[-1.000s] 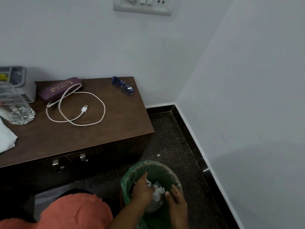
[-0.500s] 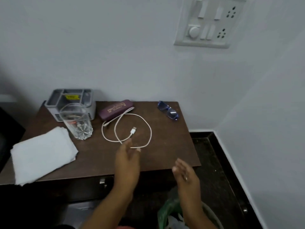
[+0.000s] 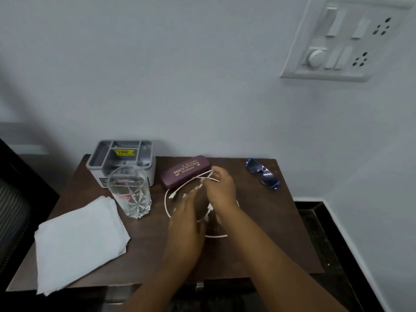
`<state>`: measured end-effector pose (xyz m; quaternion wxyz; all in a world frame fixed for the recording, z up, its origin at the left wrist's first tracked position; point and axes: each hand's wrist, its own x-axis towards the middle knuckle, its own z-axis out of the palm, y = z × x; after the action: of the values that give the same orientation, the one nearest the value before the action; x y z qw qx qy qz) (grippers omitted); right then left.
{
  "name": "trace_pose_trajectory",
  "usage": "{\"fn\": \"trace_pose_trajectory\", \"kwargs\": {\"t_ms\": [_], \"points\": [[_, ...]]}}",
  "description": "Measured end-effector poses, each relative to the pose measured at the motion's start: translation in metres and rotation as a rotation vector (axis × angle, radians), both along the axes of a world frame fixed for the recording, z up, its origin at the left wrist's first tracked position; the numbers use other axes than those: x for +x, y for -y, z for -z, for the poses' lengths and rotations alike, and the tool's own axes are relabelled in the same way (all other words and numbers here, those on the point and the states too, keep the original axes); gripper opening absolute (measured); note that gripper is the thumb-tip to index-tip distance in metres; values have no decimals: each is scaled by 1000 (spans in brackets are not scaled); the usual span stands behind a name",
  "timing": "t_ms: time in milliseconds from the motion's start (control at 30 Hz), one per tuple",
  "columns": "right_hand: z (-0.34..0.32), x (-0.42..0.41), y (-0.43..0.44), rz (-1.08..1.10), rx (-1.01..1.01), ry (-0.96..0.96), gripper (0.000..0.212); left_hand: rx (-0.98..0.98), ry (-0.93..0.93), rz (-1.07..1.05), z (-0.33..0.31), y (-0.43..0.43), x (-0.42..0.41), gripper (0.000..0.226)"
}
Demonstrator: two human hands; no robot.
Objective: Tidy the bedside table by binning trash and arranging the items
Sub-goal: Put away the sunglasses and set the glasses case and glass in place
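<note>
On table, beside case: right fingers pinch cable; left fingers straight over loop.

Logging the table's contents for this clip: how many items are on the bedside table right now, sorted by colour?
White: 2 (folded cloth, charging cable)
Grey: 1 (organizer box)
Clear: 1 (drinking glass)
Maroon: 1 (spectacle case)
Blue: 1 (sunglasses)
Total: 6
</note>
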<state>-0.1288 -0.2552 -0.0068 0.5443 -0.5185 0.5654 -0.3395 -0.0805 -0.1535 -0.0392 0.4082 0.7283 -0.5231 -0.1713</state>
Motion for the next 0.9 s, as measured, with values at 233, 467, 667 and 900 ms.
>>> {"fn": "trace_pose_trajectory", "kwargs": {"t_ms": [233,467,667,900], "points": [[22,-28,24,-5,-77,-138,38,175,339,248,30,2,2,70],[20,-43,73,-34,-184,-293,51,146,294,311,38,30,3,63],[-1,-38,108,9,-492,-438,55,167,485,341,55,31,15,48],[-33,-31,105,79,-476,-42,43,155,415,334,60,19,34,50]]}}
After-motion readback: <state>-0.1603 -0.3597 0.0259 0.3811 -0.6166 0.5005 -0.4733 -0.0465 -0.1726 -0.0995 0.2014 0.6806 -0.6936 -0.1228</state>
